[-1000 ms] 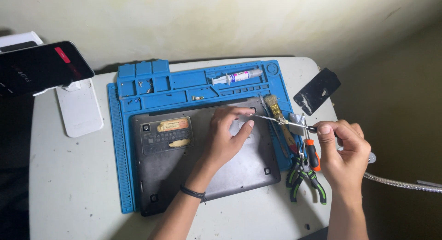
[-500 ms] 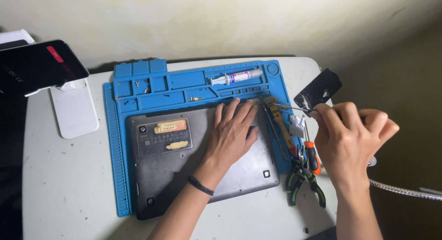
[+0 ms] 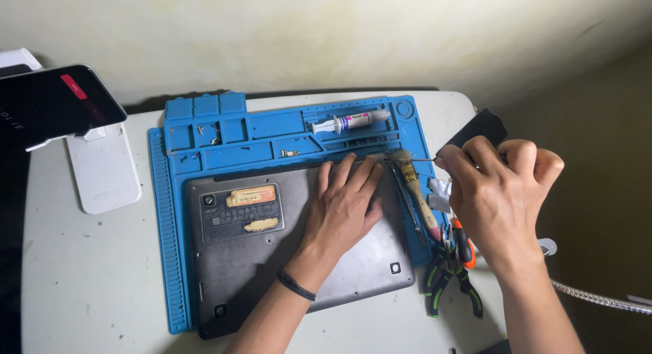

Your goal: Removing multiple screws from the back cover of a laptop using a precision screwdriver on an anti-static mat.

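A grey laptop (image 3: 258,259) lies bottom side up on a blue silicone work mat (image 3: 204,153). My left hand (image 3: 346,208) rests flat on the laptop's right half, fingers spread toward its top edge. My right hand (image 3: 496,191) hovers over the mat's right edge, fingers pinched on a thin metal tool (image 3: 421,160) whose tip points left above a wooden-handled brush (image 3: 415,191). A black wristband (image 3: 296,286) circles my left wrist.
A syringe of paste (image 3: 350,121) lies in the mat's upper tray. Green-handled pliers (image 3: 448,279) and an orange screwdriver (image 3: 464,244) lie at the mat's right edge. A phone on a white stand (image 3: 58,106) sits at left, a black item (image 3: 479,128) at right.
My right hand has drawn the thin tool away from the laptop's top edge to the right and upward. My left hand has stayed flat on the laptop.
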